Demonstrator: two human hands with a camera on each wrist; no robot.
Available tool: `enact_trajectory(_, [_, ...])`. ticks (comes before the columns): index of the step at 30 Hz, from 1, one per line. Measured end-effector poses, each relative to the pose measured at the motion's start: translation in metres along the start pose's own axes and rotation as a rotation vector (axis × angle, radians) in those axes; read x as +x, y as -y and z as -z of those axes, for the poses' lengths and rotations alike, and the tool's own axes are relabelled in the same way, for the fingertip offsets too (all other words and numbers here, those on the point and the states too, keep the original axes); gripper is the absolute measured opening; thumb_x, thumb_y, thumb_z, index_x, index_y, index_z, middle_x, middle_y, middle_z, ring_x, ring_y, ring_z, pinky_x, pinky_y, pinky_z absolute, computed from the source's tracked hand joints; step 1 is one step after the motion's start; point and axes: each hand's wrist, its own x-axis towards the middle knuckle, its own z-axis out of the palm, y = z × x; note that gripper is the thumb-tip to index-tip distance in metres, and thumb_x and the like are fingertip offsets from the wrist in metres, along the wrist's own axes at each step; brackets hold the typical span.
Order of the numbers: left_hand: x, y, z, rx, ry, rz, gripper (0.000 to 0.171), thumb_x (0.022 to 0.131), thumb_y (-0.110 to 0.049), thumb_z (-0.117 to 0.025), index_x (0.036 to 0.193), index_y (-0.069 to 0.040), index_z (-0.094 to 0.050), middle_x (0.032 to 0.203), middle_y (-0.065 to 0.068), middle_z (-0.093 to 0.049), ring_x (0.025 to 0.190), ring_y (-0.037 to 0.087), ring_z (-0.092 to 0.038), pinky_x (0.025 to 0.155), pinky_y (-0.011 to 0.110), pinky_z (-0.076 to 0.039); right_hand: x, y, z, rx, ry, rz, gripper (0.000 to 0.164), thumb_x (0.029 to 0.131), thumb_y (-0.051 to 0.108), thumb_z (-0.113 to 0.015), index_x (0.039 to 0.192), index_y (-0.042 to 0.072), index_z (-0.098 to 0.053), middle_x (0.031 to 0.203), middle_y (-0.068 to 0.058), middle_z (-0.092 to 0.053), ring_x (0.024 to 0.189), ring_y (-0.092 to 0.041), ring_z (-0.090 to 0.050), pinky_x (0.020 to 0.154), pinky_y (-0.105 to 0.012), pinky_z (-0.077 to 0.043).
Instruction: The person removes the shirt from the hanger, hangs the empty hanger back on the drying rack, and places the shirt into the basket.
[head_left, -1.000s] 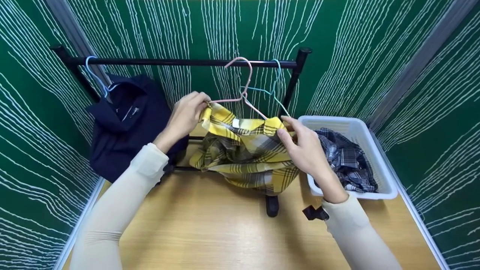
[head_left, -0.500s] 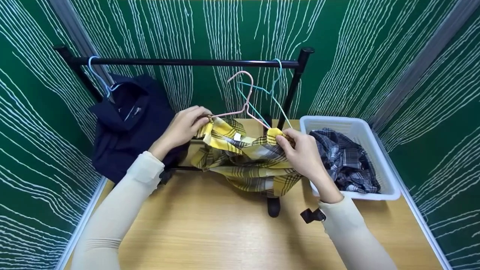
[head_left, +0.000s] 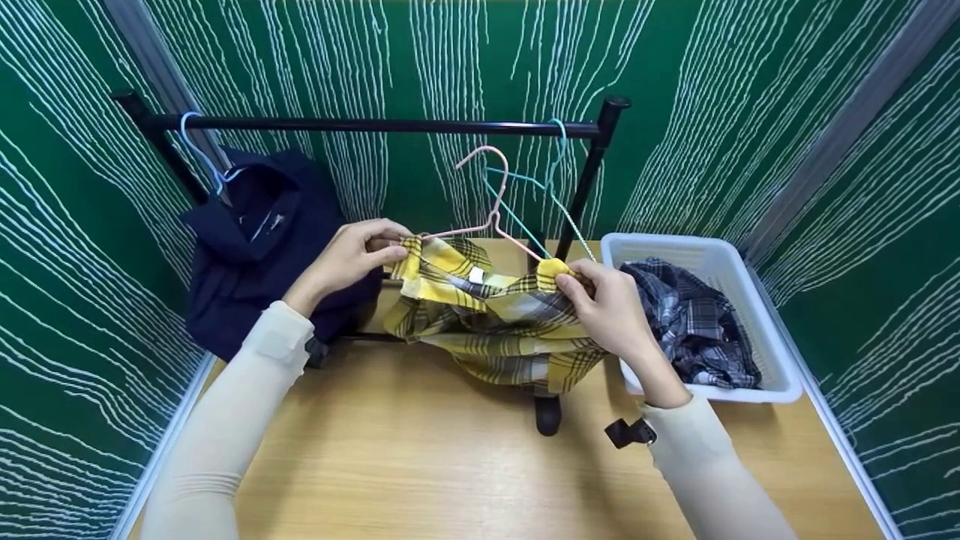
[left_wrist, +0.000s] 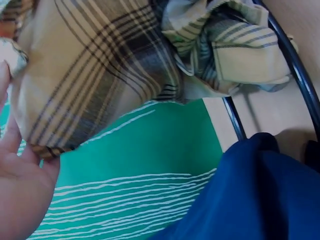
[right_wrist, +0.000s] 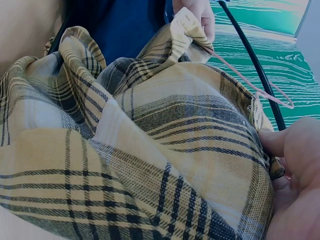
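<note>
A yellow plaid shirt hangs between both hands in the head view, its lower part bunched in folds. A pink hanger sits inside its neck, with the hook pointing up, below the rack's bar. My left hand pinches the shirt's left shoulder end, thumb in front and fingers behind. At the other side, my right hand pinches the cloth beside the collar's right tip. In the right wrist view the right thumb presses on the shirt edge. The hanger's lower arms are mostly hidden by the cloth.
A black rack bar crosses behind. A navy garment hangs on a light blue hanger at left. A teal hanger hangs at right. A white basket holds a dark plaid garment on the wooden surface.
The shirt and pink hanger have come down, away from the bar. My left hand has shifted slightly left and regripped the shoulder; my right hand has moved lower with the collar.
</note>
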Motion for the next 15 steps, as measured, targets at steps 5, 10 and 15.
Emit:
enact_trajectory(5, [-0.004,0.000,-0.001,0.050,-0.043,-0.012,0.019,0.097,-0.018,-0.078,0.115,-0.013,-0.081,0.109,0.001,-0.078,0.093,0.010,-0.067,0.080,0.018,-0.052,-0.001,-0.002,-0.001,-0.015,-0.010,0.017,0.011,0.102,0.012,-0.072,0.102,0.003,-0.078,0.083,-0.005,-0.071,0.069,-0.016,-0.053,0.063,-0.025,-0.039])
enact_trajectory(10, [-0.002,-0.008,-0.005,0.115,-0.124,-0.036,0.017,0.095,-0.022,-0.080,0.111,-0.015,-0.084,0.107,-0.001,-0.079,0.091,0.010,-0.067,0.078,0.018,-0.050,-0.002,-0.004,0.001,-0.035,-0.014,0.036,0.008,0.101,0.012,-0.072,0.099,0.006,-0.076,0.076,-0.003,-0.061,0.065,-0.017,-0.048,0.062,-0.030,-0.036])
enact_trajectory(15, [0.000,-0.016,-0.010,0.131,-0.163,-0.037,0.016,0.092,-0.023,-0.083,0.108,-0.017,-0.085,0.103,-0.003,-0.080,0.088,0.009,-0.067,0.074,0.018,-0.049,-0.004,-0.006,0.002,-0.036,-0.018,0.038,0.005,0.100,0.009,-0.073,0.099,0.006,-0.076,0.080,-0.004,-0.067,0.068,-0.018,-0.050,0.065,-0.031,-0.038])
